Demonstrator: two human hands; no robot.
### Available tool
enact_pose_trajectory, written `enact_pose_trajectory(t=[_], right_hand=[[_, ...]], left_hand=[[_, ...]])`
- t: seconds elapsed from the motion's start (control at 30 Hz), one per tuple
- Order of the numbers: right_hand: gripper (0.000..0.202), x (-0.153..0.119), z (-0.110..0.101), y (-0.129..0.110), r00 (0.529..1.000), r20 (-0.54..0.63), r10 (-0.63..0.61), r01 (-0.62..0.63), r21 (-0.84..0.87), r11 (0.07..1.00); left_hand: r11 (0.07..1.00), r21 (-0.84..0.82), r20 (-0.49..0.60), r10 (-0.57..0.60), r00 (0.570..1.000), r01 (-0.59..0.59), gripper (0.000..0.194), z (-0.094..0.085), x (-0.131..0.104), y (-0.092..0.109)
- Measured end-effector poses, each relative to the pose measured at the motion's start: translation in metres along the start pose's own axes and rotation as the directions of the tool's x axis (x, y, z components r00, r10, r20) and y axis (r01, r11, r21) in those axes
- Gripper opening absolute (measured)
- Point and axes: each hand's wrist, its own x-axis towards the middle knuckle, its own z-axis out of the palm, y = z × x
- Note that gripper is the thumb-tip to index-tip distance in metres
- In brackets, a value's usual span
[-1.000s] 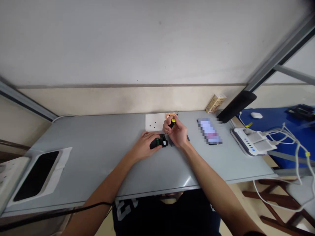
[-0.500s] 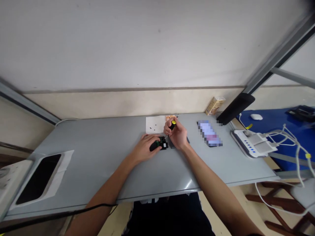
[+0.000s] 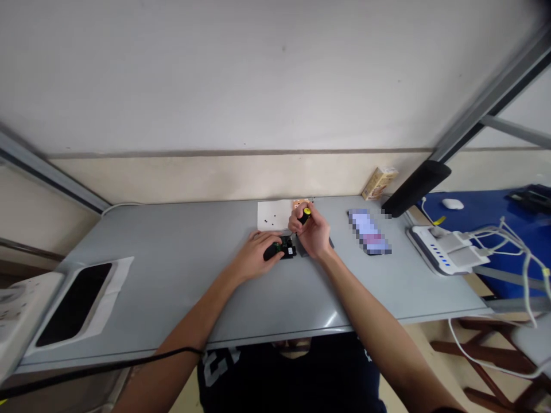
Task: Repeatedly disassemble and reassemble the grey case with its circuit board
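Note:
My left hand (image 3: 259, 256) is closed on a small black device (image 3: 289, 252) with a green circuit board showing, pressing it against the grey table (image 3: 181, 246). My right hand (image 3: 313, 230) wraps round a screwdriver (image 3: 306, 214) with a black and yellow handle, held over the device's right side. Where its tip meets the device is too small to make out. A dark grey flat piece (image 3: 303, 251) lies partly hidden beneath my right hand. Just behind the hands is a white sheet of paper (image 3: 272, 210) with several tiny dark screws on it.
A phone with a lit, blurred screen (image 3: 368, 232) lies to the right, near a power strip (image 3: 434, 250) with plugged-in chargers. Behind stand a small carton (image 3: 379, 183) and a black cylinder (image 3: 415, 188). A dark tablet-like device (image 3: 75, 304) rests at left; a black cable (image 3: 129, 362) crosses the front edge.
The view has shifted slightly. My right hand has drawn back a little from the device, the screwdriver still in its grip; my left hand keeps its hold.

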Motion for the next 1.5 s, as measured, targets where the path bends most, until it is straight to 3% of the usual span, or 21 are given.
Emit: enact_pose_trajectory(t=[0.5,1.5], right_hand=[[0.036,-0.0024,0.0017,0.0019,0.998,0.065,0.001,-0.003,0.018,1.000],[0.036,-0.0006,-0.0017,0.0050,0.998,0.064,0.006,-0.010,0.073,0.997]], left_hand=[[1.000,0.015,0.026,0.004,1.000,-0.004,0.020,0.0013,0.0002,-0.0017],[1.000,0.021,0.048,-0.011,0.999,0.010,0.020,0.0015,0.0011,-0.0033]])
